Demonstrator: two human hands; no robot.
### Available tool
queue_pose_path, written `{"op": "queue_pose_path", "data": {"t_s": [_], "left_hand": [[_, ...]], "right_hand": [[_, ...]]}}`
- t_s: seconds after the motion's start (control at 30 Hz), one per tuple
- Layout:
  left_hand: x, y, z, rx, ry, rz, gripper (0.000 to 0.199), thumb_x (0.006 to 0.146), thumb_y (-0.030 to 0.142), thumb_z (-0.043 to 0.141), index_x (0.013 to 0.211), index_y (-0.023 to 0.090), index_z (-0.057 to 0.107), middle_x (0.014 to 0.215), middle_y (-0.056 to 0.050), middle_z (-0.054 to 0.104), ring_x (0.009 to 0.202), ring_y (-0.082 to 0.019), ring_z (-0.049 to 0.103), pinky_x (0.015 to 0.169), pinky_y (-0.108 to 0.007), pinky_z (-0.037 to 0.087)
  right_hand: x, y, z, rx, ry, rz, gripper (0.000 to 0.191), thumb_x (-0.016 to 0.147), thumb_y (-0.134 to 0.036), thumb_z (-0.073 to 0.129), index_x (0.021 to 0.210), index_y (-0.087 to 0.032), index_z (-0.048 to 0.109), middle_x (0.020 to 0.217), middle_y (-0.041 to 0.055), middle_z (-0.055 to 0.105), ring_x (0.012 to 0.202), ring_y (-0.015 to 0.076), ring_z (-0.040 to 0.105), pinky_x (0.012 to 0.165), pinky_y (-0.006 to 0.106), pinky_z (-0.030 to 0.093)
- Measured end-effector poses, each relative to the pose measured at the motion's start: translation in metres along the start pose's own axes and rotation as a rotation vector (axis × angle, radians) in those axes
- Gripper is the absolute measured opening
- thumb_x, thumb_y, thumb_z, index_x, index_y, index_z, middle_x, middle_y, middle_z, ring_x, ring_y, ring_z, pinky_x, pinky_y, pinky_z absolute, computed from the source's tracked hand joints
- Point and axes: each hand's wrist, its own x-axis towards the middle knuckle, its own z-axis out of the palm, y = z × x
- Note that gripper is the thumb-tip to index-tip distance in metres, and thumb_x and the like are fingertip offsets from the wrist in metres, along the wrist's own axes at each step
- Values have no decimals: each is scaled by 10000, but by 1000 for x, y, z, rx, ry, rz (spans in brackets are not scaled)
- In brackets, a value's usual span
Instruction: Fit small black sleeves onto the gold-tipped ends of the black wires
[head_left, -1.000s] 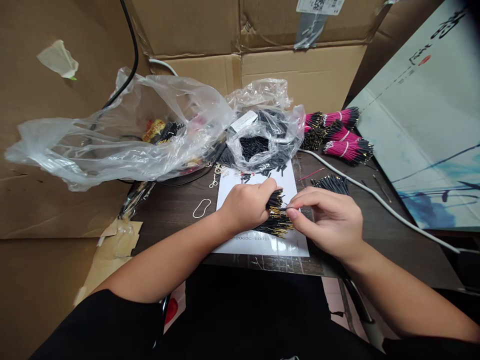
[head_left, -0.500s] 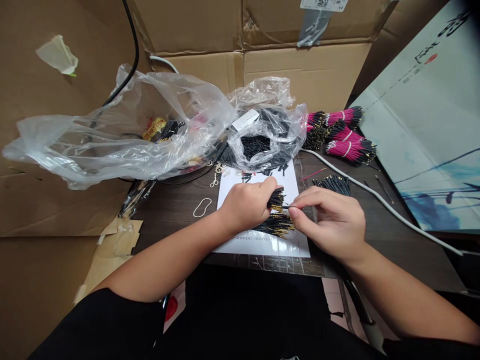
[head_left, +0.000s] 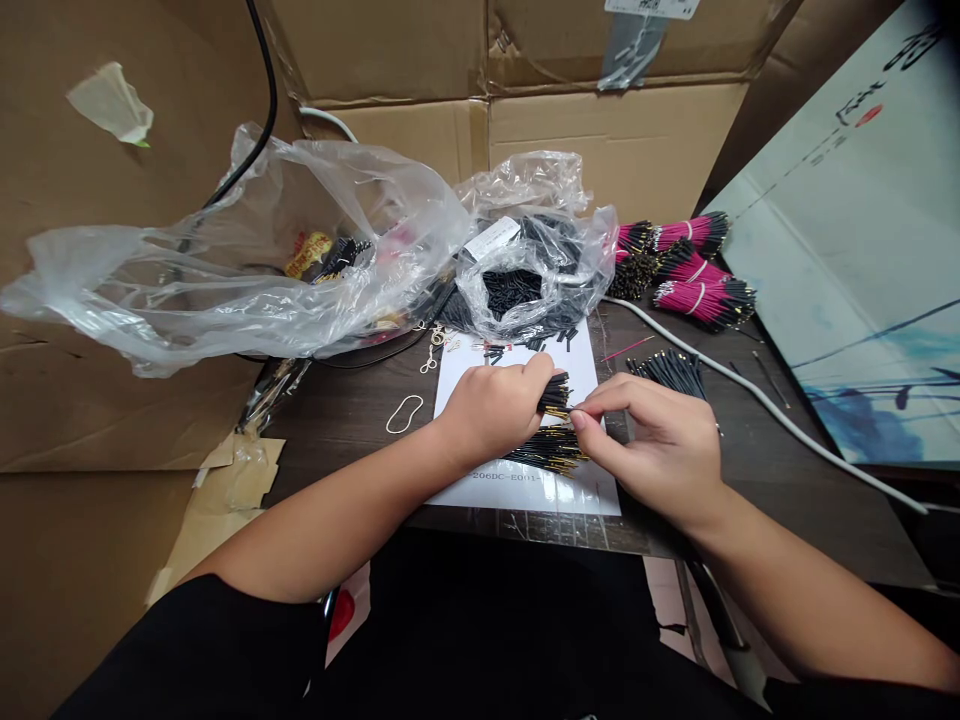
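Note:
My left hand (head_left: 499, 405) is closed round a bundle of thin black wires (head_left: 555, 393) whose gold-coloured tips point right. Against those tips, the thumb and forefinger of my right hand (head_left: 652, 440) pinch a short black sleeve, almost wholly covered by the fingertips. Below both hands, a loose pile of black wires with gold tips (head_left: 547, 450) lies on a printed white sheet (head_left: 487, 490). Several loose black sleeves (head_left: 536, 344) are scattered at the sheet's far end. Beyond them sits a clear plastic bag (head_left: 559, 312) opened over many black sleeves (head_left: 514, 292).
Black wires (head_left: 667, 372) lie behind my right hand. Banded pink wire bundles (head_left: 694, 285) are stacked at the back right, near a white cable (head_left: 795, 420). A large clear bag (head_left: 247, 300) spreads left. A rubber band (head_left: 405, 413) lies on the table. Cardboard (head_left: 615, 145) walls the back.
My right hand has shifted slightly left, its fingertips closer to the bundle's tips. The short black sleeve shows less between them. My left hand keeps its hold.

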Motion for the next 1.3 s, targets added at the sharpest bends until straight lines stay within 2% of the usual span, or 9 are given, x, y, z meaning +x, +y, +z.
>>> {"op": "queue_pose_path", "data": {"t_s": [0.17, 0.27, 0.43, 0.57, 0.7, 0.83, 0.97, 1.13, 1.3], "left_hand": [[1, -1, -1, -13, -32, -21, 227, 892, 311, 414, 1020, 167, 535, 803, -66, 697, 719, -247, 674, 596, -299, 454], [2, 0, -2, -114, -74, -32, 199, 873, 284, 433, 998, 165, 532, 782, -58, 676, 686, -231, 642, 586, -287, 412], [3, 3, -2, -548, -156, -34, 59, 811, 161, 451, 805, 173, 508, 686, 15, 575, 622, -126, 504, 583, -236, 340], [4, 8, -2, -901, -194, -21, 186, 872, 236, 440, 708, 154, 469, 700, 29, 526, 672, -101, 446, 633, -224, 344], [4, 12, -5, -1067, -285, -17, 241, 907, 291, 417, 722, 146, 468, 736, 26, 485, 706, -96, 415, 672, -228, 351], [3, 11, -8, -1109, -429, 10, 265, 913, 318, 428, 703, 157, 420, 651, 48, 372, 622, -79, 335, 599, -224, 302], [3, 10, -8, -1108, -546, 71, 282, 900, 321, 455, 676, 155, 411, 625, 52, 343, 595, -73, 322, 563, -222, 277], [1, 10, -5, -980, -391, 139, 192, 872, 246, 471, 707, 150, 461, 627, 48, 422, 601, -79, 369, 571, -222, 298], [0, 10, -2, -915, -280, 227, 72, 825, 160, 457, 780, 150, 512, 697, 24, 526, 636, -95, 450, 630, -240, 354]], "right_hand": [[1, 2, -2, -28, -24, -44, 200, 734, -37, 694, 868, -178, 648, 799, 4, 677, 720, 108, 618, 668, 264, 510], [1, 3, -3, -40, -20, -51, 216, 737, -58, 710, 906, -181, 656, 822, 5, 683, 741, 107, 627, 688, 260, 517], [-1, 4, -4, -90, 26, -139, 444, 704, -93, 757, 1119, -177, 625, 890, 36, 676, 775, 129, 630, 724, 290, 530], [-2, 5, -4, -208, 49, -262, 513, 685, -89, 764, 1171, -174, 623, 1028, 91, 654, 896, 179, 618, 777, 348, 528], [-1, 4, -5, -161, 76, -227, 468, 718, -34, 699, 1154, -199, 647, 1053, 94, 638, 925, 187, 606, 781, 371, 526], [1, 2, -5, -63, 91, -165, 388, 728, -2, 668, 1057, -208, 685, 999, 72, 645, 901, 175, 612, 770, 367, 522], [2, 3, -6, 54, 58, -144, 316, 711, -31, 700, 983, -193, 678, 926, 56, 657, 861, 178, 619, 732, 366, 523], [0, 1, -6, 63, 74, -175, 311, 708, -52, 711, 971, -213, 668, 907, 33, 672, 837, 173, 632, 723, 362, 532], [-4, -1, -11, -154, 53, -298, 383, 715, -97, 719, 1059, -260, 669, 1000, 39, 669, 894, 186, 636, 792, 387, 541]]}}
